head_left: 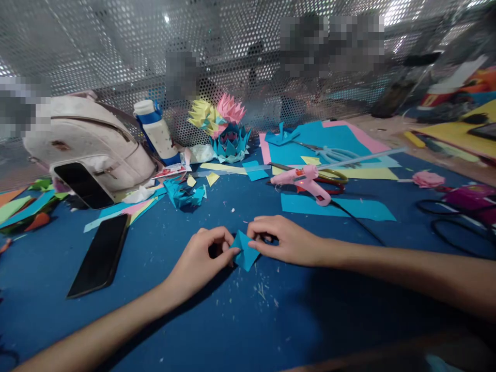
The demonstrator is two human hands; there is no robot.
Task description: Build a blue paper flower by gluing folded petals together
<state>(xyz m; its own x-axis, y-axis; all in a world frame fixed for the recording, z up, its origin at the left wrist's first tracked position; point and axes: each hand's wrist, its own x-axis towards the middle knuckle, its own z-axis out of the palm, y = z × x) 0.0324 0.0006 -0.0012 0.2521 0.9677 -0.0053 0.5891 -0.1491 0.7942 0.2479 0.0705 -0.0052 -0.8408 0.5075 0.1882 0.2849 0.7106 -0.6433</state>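
Note:
Between my two hands is a small folded piece of blue paper, held just over the blue table. My left hand pinches its left edge between thumb and fingers. From the other side, my right hand grips the right edge the same way. Beyond my hands lies a pink glue gun with a black cord. A cut strip of blue paper rests in front of it, and a spiky folded blue paper piece sits to the upper left.
Yellow, pink and blue paper flowers stand at the back, near a white bottle and a pale backpack. Two phones lie left, one flat. Scissors lie on coloured sheets behind the glue gun. Paper scraps dot the table.

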